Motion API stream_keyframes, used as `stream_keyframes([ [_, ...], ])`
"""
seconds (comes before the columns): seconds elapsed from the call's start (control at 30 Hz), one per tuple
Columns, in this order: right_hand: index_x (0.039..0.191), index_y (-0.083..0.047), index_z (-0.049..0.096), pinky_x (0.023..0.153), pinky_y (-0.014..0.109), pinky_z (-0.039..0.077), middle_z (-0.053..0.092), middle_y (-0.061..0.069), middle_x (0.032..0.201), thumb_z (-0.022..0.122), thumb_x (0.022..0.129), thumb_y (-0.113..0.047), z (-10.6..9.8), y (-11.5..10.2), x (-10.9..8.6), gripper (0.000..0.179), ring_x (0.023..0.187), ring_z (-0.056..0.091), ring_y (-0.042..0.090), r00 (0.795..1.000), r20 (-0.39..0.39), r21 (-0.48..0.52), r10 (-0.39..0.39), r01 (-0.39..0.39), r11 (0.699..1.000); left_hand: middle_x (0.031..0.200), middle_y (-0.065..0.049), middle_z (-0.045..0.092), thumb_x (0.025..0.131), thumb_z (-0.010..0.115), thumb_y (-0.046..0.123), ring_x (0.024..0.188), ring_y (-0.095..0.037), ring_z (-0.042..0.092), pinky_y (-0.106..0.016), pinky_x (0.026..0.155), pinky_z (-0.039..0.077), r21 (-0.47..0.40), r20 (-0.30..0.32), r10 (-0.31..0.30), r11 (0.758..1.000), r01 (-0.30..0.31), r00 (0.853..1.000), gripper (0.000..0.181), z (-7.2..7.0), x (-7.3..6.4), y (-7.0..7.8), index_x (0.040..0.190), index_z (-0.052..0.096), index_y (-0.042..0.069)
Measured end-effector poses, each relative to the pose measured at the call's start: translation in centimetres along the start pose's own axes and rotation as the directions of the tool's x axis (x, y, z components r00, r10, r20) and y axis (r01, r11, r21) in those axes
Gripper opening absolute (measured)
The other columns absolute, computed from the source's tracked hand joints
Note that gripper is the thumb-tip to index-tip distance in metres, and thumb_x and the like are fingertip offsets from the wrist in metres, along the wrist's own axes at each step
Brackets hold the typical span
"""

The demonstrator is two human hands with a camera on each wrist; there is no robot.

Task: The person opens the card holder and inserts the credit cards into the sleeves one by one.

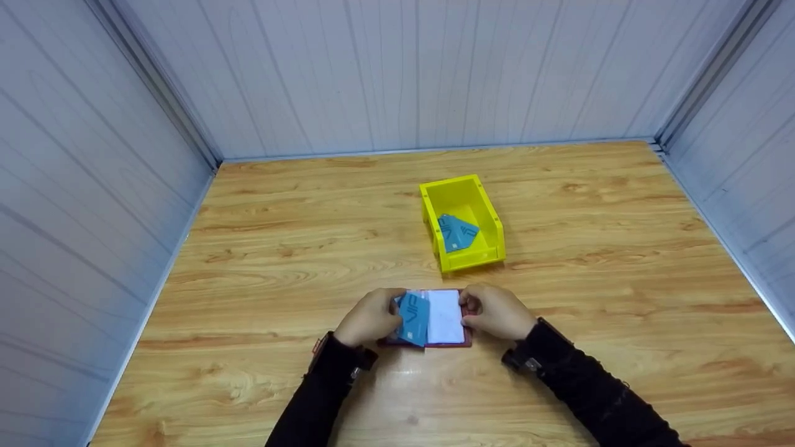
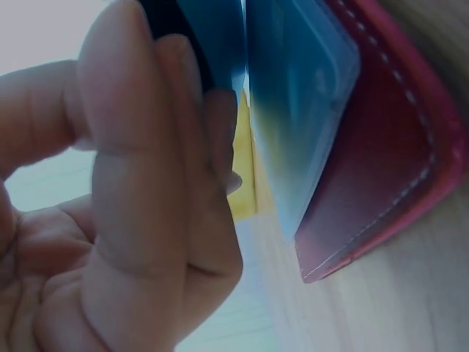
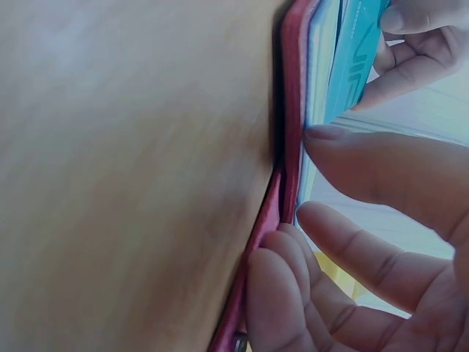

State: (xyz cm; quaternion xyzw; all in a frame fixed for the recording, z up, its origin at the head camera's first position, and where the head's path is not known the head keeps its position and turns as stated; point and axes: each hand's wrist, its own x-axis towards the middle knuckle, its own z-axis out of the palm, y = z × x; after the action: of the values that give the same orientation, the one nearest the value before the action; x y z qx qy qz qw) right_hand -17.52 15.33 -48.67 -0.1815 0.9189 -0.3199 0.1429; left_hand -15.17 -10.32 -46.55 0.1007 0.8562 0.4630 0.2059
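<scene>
A small red card wallet [image 1: 456, 345] lies spread on the wooden table, its white inner sleeves [image 1: 445, 316] facing up. Over its left half, my left hand [image 1: 371, 316] pinches a blue card [image 1: 415, 318] printed "VIP", which sits slightly tilted. In the left wrist view, clear sleeves [image 2: 304, 95] stand up from the wallet's stitched red cover [image 2: 381, 147], close beside that hand. My right hand [image 1: 499, 310] grips the wallet's right edge; in the right wrist view the thumb and forefinger press at the sleeves and other fingers touch the red flap [image 3: 265, 213].
Just beyond the wallet stands a yellow bin [image 1: 473, 263] with blue cards [image 1: 458, 233] inside. The wooden table [image 1: 279, 248] runs to a pale panel wall [image 1: 385, 74] at the back, with similar walls at left and right.
</scene>
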Motion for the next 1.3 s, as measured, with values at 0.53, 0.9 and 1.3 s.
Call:
stream_keyframes([
  [0.53,0.098,-0.007,0.067,0.066,0.026,0.043,0.061,0.003,0.083,0.078,0.079,-0.012,0.1,0.3,0.0,0.023,0.075,0.052,0.013,0.999,-0.011,-0.007,-0.043,0.043,0.999,0.066,0.002,0.054,0.078,0.053,-0.008,0.049,-0.008,0.051,-0.023,0.049,0.043,0.061,-0.109,0.039,0.998,-0.033,0.993,0.063,1.6,1.4,0.1,0.14,0.044,-0.009],
  [0.9,0.098,-0.008,0.067,0.067,0.028,0.044,0.062,0.002,0.083,0.078,0.08,-0.011,0.0,0.0,0.1,0.022,0.075,0.053,0.014,1.0,0.004,0.012,0.007,-0.007,1.0,0.071,0.002,0.054,0.076,0.06,-0.006,0.057,-0.009,0.049,-0.021,0.051,0.041,0.073,-0.137,0.046,0.997,-0.036,0.989,0.061,2.6,2.0,0.3,0.136,0.047,-0.009],
  [1.3,0.099,-0.008,0.067,0.064,0.026,0.043,0.061,0.002,0.082,0.076,0.08,-0.009,-0.1,0.1,0.1,0.021,0.073,0.053,0.013,1.0,0.014,0.022,0.003,-0.004,1.0,0.075,0.002,0.052,0.079,0.062,-0.004,0.064,-0.011,0.05,-0.021,0.056,0.041,0.133,-0.12,0.044,0.991,-0.028,0.992,0.058,3.4,2.7,0.8,0.135,0.05,-0.009],
])
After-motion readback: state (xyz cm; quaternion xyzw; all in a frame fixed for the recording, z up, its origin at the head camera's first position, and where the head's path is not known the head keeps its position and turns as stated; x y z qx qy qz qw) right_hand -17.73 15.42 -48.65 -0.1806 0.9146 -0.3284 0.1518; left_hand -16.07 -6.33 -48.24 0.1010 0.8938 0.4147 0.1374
